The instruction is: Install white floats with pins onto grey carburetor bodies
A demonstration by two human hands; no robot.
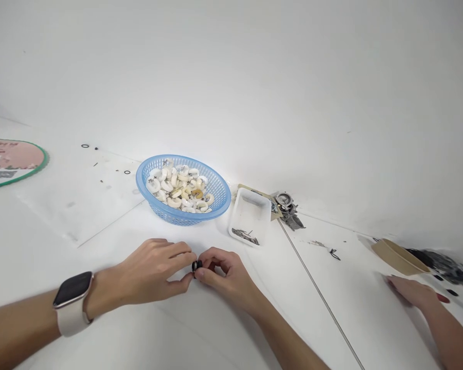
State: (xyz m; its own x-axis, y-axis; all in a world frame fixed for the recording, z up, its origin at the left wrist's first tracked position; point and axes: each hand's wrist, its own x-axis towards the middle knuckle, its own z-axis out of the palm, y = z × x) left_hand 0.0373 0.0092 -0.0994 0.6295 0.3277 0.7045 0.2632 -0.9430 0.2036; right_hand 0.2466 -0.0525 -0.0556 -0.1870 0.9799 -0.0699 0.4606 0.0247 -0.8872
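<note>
Between the fingertips of both hands is a small black cylindrical part [196, 265], with a lighter band round it; its exact kind is too small to tell. My left hand [158, 270], with a watch on the wrist, pinches it from the left. From the other side, my right hand [229, 277] grips it between thumb and curled fingers. Just beyond the hands stands a blue plastic basket [183, 220] full of white and yellowish curved pieces [181, 187]. Right of it is a white tray [250, 205] with several thin metal pins [245, 236] at its near end.
Grey metal castings [289, 208] lie behind the tray. At left are a green-edged fan-like sheet [15, 162] and small black rings [127, 172]. Another person's hand [412, 292] rests at right near a brown container [399, 256] and dark parts [447, 267]. A seam [320, 293] crosses the table.
</note>
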